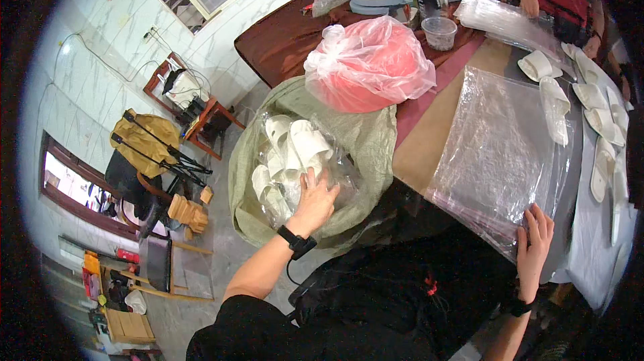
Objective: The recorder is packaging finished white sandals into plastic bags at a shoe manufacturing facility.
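My left hand (pixel 314 201) reaches into a pale green woven sack (pixel 376 134), its fingers spread and resting on white slippers (pixel 308 144) in clear plastic. Several of these slippers lie in the sack's mouth. At the table's near right edge, my right hand (pixel 534 237) lies with fingers stretched out on a stack of clear plastic bags (pixel 493 140); the fingers touch its near corner. On top of the stack's far right part lies a loose white slipper (pixel 554 107).
A pink bundle in thin plastic (pixel 369 66) sits beyond the sack. More white slippers (pixel 602 166) lie along the right side. Across the table, another person's hand (pixel 529 2) is near clear packs (pixel 500 19). A clear tub (pixel 440 32) stands behind; chairs (pixel 151 140) stand at left.
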